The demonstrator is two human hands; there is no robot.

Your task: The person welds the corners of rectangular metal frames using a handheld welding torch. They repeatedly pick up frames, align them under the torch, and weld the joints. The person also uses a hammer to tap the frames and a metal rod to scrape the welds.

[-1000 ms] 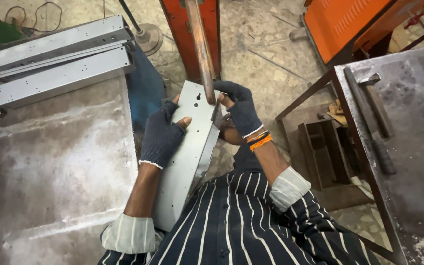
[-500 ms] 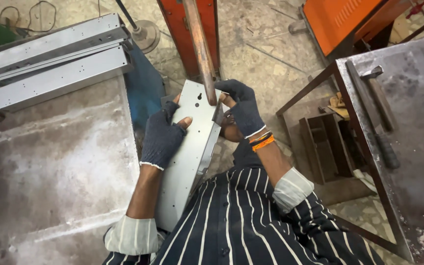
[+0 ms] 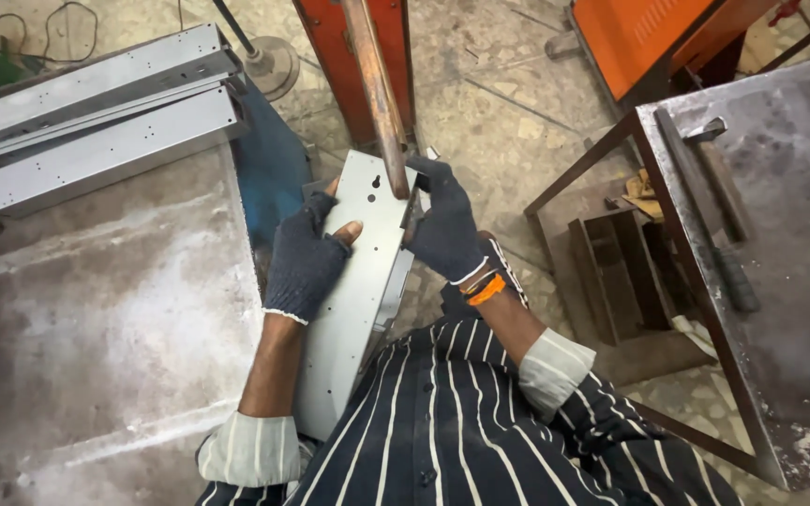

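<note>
Against your striped shirt [image 3: 480, 422], a long grey metal panel [image 3: 353, 309] runs from your lap up and away from you, tilted slightly to the right. Your left hand [image 3: 307, 258], in a dark fingerless glove, grasps the panel's left edge, with bare fingertips [image 3: 349, 230] pressed on its flat face. Your right hand [image 3: 447, 230], in a full dark glove with an orange band at the wrist, clasps the panel's right edge near the top. Small holes dot the panel's face.

Just past your hands, a rusty brown rod [image 3: 379, 89] slants down and meets the panel's top end near a keyhole-shaped slot. Behind the rod stands an orange-red post [image 3: 330, 56].

To your left lies a worn metal table [image 3: 105, 319]. At its far end, well apart from your hands, sits a stack of similar grey panels [image 3: 100, 117]. To your right is a second steel table [image 3: 780, 244] with a dark bar lying on it. Beyond it, an orange machine [image 3: 653, 33] sits at the top edge. The floor is pale stone.
</note>
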